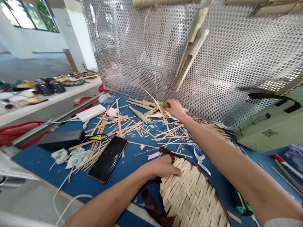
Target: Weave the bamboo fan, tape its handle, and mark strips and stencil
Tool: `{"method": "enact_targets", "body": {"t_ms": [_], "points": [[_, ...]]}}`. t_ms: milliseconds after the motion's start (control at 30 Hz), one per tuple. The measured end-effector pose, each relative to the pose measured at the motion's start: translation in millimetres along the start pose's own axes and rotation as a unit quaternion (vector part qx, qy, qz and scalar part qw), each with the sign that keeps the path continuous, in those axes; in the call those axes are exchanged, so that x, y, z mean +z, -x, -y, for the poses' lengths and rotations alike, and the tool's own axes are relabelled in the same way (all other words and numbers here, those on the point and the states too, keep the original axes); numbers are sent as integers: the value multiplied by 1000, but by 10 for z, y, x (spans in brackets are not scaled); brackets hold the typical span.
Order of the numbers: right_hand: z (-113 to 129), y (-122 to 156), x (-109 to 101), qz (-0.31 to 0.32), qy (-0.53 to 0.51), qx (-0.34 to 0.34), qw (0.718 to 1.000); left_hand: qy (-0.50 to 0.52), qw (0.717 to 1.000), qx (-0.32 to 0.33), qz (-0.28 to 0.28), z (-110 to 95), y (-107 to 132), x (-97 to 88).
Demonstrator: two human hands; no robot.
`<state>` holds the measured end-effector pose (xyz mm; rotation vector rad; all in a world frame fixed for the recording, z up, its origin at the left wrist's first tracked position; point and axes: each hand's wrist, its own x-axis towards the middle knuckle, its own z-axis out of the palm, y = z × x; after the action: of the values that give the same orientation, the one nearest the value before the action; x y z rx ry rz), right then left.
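My left hand (161, 167) lies across the upper edge of a woven bamboo mat (191, 195), over its dark brown binding (167, 152). Its thumb and any grip are hidden. My right hand (176, 108) reaches far forward and closes around the end of a bamboo tube (148, 103). A cone-shaped bamboo piece (139, 115) lies just left of that hand, amid a scattered heap of thin bamboo strips (132, 129). Another woven bamboo piece (217, 130) lies partly hidden under my right forearm.
The blue tabletop (28, 162) holds a black smartphone (107, 158), a black power bank (61, 139), a white power bank (91, 113) and paper scraps (75, 157). A perforated metal screen (151, 47) rises behind it. A pale canvas bag (267, 126) stands at right.
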<state>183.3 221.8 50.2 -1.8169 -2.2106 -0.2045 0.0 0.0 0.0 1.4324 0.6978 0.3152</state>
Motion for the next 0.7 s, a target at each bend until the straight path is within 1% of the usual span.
{"method": "enact_targets", "body": {"t_ms": [100, 200, 300, 367, 467, 600, 700], "points": [[-30, 84, 38, 27, 19, 1, 999, 43, 999, -21, -17, -29, 7, -3], [-59, 175, 43, 53, 38, 0, 998, 82, 994, -27, -74, -29, -11, -3], [-85, 247, -4, 61, 51, -7, 997, 120, 984, -26, -130, -21, -41, -7], [-90, 274, -66, 51, 55, -13, 997, 138, 978, -18, -154, -24, -53, -13], [-60, 269, -192, 21, 50, -28, 998, 151, 973, -9, -173, -38, -53, -20], [52, 193, -357, -20, 29, -58, 998, 158, 971, -3, -179, -39, -47, -20], [163, 121, -441, -45, 13, -76, 996, 160, 971, -6, -177, -30, -46, -23]]}}
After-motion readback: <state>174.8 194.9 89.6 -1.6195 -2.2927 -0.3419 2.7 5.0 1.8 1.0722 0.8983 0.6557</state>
